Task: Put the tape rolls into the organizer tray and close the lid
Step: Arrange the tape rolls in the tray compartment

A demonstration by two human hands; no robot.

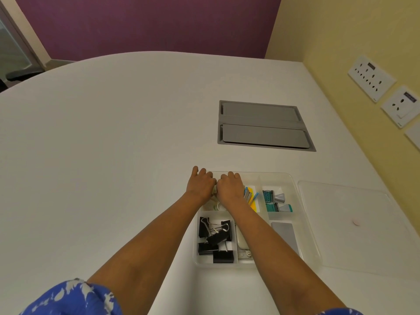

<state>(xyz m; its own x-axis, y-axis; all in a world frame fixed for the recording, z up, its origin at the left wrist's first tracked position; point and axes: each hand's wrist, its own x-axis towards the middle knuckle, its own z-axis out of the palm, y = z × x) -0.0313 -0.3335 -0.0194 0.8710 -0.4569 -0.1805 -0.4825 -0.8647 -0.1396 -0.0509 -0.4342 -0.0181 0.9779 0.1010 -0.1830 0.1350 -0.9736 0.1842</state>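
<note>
Tape rolls (217, 205) show only as a whitish sliver in the far left compartment of the clear organizer tray (314, 251), mostly hidden under both hands. Left hand (201, 184) and right hand (229, 186) press together over that compartment, knuckles up, fingers (231, 175) curled downward; whether they grip anything I cannot tell. Black binder clips (216, 239) fill the near left compartment. Further right lie coloured sticky tabs (251, 196) and teal correction-tape dispensers (276, 202). Beside the tray's right edge, the clear lid (354, 226) lies flat on the worktop (102, 155), off the tray.
</note>
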